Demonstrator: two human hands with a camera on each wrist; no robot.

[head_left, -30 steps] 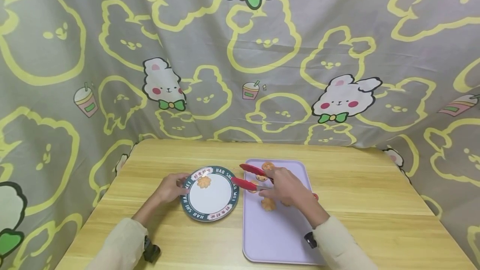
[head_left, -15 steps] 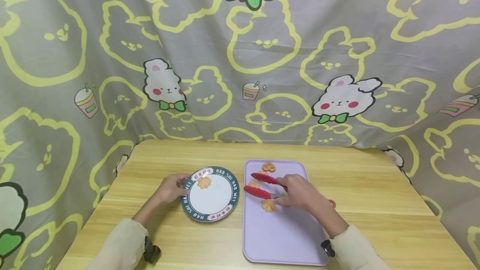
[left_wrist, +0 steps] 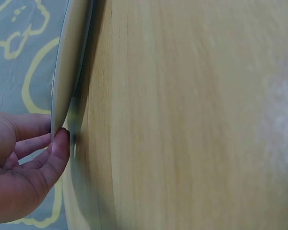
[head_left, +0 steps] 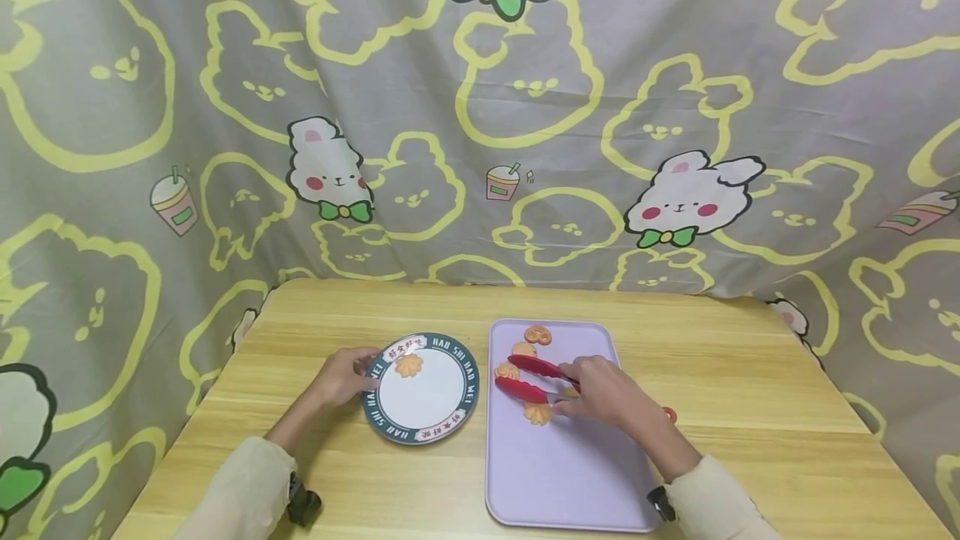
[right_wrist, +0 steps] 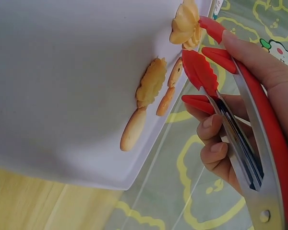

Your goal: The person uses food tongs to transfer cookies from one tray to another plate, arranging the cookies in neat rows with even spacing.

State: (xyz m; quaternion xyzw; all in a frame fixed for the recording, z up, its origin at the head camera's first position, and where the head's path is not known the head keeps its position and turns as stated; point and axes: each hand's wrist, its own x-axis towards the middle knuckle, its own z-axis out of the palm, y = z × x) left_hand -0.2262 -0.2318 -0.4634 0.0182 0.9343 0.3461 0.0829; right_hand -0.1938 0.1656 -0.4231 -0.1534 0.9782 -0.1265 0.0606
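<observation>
The red-tipped tongs point(head_left: 522, 390) hung over the far half of the lilac tray point(head_left: 566, 473), their tips spread apart. The right hand point(head_left: 611, 394) had its fingers curled round the tongs' arms, above the tray toward its right edge, with a red ring point(head_left: 670, 415) at the tongs' tail showing just past that edge.

Four biscuits lay on the tray's far half, all to the left of the right hand. Seen from the head, a ridged biscuit point(head_left: 507, 371) at the tray's left side showed between the tong tips; whether they touched it, I could not tell. A flower-shaped biscuit point(head_left: 537, 413) sat just on the near side of the tips, a rounded biscuit point(head_left: 524, 350) just beyond them, partly covered, and a pretzel-shaped biscuit point(head_left: 537, 333) close to the tray's far edge.

Just left of the tray, apart from it, was a white plate point(head_left: 423, 398) with a dark green lettered rim, bearing one flower-shaped piece point(head_left: 408, 366). The left hand point(head_left: 343, 377) pinched the rim on the side away from the tray, thumb and fingers either side of the edge.

Beneath the tray spread the wood-grain surface point(head_left: 420, 482); beyond it hung a grey curtain point(head_left: 525, 132) printed with yellow outlines and white rabbits.
</observation>
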